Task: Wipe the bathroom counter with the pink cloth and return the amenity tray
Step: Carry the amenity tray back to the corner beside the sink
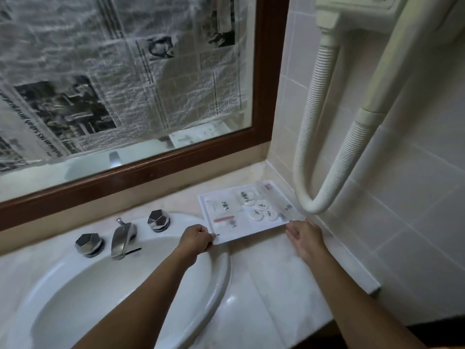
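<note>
A wide mirror (125, 79) in a brown wooden frame fills the wall above, most of its glass covered with sheets of newspaper (75, 96). Below it runs the pale marble counter (271, 285), meeting a tiled side wall on the right, where a cream wall-mounted hair dryer (357, 11) hangs with its ribbed hose (312, 122) looping down almost to the counter corner. Set into the counter is a white oval sink (219, 273) with a chrome spout (122, 239) between 2 faceted chrome knobs (89, 244).

The white amenity tray (251, 231) lies flat on the counter in the back right corner, just beside the sink rim and under the hose loop. In it sit several small wrapped packets and about 5 round white items with dark marks; the printing is too blurred to read.

The left hand (196, 239) pinches the tray's near left corner, fingers curled over the edge. The right hand (305, 238) is at the near right corner, fingers loosely spread and touching the rim, though motion blur makes the grip hard to judge.
</note>
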`<state>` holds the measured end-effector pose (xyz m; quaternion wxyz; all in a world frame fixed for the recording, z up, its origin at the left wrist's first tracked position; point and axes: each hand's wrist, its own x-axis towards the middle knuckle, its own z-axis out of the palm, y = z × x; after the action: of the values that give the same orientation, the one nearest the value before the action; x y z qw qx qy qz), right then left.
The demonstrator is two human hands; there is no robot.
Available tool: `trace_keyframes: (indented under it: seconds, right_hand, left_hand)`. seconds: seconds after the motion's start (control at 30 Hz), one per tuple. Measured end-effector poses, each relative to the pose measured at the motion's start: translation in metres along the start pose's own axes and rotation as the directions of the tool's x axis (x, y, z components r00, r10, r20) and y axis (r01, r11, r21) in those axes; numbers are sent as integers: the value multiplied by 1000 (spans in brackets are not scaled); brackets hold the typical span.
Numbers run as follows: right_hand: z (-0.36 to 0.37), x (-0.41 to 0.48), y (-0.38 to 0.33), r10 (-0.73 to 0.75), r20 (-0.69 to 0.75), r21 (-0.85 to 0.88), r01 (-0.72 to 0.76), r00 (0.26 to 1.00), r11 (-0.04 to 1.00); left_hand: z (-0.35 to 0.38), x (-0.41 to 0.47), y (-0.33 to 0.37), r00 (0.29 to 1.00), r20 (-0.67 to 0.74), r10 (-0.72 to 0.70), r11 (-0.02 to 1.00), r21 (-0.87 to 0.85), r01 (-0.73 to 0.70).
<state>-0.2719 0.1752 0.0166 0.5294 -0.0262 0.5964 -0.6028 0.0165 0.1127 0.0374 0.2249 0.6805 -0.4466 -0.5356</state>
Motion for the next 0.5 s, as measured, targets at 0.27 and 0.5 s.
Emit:
trace_keyframes:
  seconds: [0.27, 0.5]
  right_hand:
    - [25, 54, -2, -22, 23, -14, 22, 1000, 1000]
    - [51, 78, -1, -18, 74, -58, 22, 997, 998]
  left_hand:
    - [28, 40, 16, 994, -107, 29, 987, 160, -12]
    - [44, 73, 39, 988, -60, -145, 987, 64, 149]
